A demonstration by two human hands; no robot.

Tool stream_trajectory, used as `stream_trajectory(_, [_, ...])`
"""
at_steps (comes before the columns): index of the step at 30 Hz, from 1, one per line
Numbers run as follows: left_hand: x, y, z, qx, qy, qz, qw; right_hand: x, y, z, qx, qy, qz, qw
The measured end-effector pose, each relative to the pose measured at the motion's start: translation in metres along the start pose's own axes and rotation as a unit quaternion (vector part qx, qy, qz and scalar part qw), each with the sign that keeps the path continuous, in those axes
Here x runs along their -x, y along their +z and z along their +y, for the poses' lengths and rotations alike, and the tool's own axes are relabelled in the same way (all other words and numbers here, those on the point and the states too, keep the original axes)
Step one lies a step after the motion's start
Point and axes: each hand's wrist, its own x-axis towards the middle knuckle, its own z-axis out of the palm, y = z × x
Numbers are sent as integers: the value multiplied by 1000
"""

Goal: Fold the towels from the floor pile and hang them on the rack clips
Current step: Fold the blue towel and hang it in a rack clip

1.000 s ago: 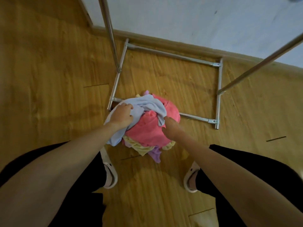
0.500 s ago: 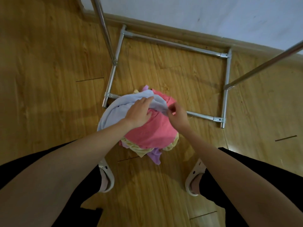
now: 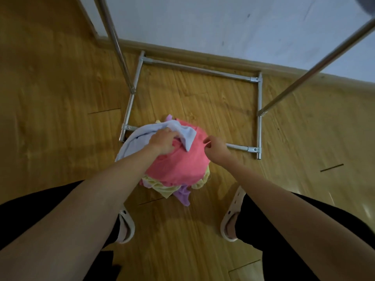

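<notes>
The pale blue towel (image 3: 138, 136) lies on top of the floor pile (image 3: 174, 163), draped over the pile's left and far side, with one loose corner hanging across the pink towel (image 3: 182, 159) beneath it. Yellow and lilac towels show under the pink one at the pile's near edge. The pile rests on the wooden floor (image 3: 60, 98), partly over the near bar of the rack base (image 3: 203, 69).

Step in hand, as I judge it: pick-up of the first towel. No towel is folded, and no rack clips are visible in the head view.

My left hand (image 3: 163, 144) sits on the pile top with fingers curled into the blue towel, holding a bunch of it near the loose corner. My right hand (image 3: 215, 148) is at the pile's right edge, just beside the pink towel, with fingers curled inward. I cannot tell whether it pinches a fold of cloth or holds nothing.

Next move, as I judge it:
1. Lift the blue towel clear of the pile with the left hand.
2. Find a second corner with the right hand, so the towel can be spread flat before folding.

Caution: the blue towel may drag the pink towel up with it.

The two rack uprights (image 3: 115, 43) rise on either side of the pile.
</notes>
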Motion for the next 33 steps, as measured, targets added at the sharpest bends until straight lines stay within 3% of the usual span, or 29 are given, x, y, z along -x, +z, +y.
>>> stream_trajectory(5, [-20,15,10,-110,66,40,991,-16,22,20,112,-23,-68,991])
stream_trajectory(12, [-57,31,6,-134,82,39,987,-51,44,34,122,-66,-73,988])
stream_trajectory(16, [-50,20,3,27,93,127,987,-60,46,26,46,-108,-29,993])
stream_trajectory(20, [-16,-18,7,155,99,146,972,-59,38,-3,-43,-146,17,988])
stream_trajectory(27, [58,-100,33,243,62,198,948,-12,-1,-72,-91,-218,47,970])
stream_trajectory(33, [137,-171,70,253,70,235,936,58,-53,-132,-134,-299,59,943])
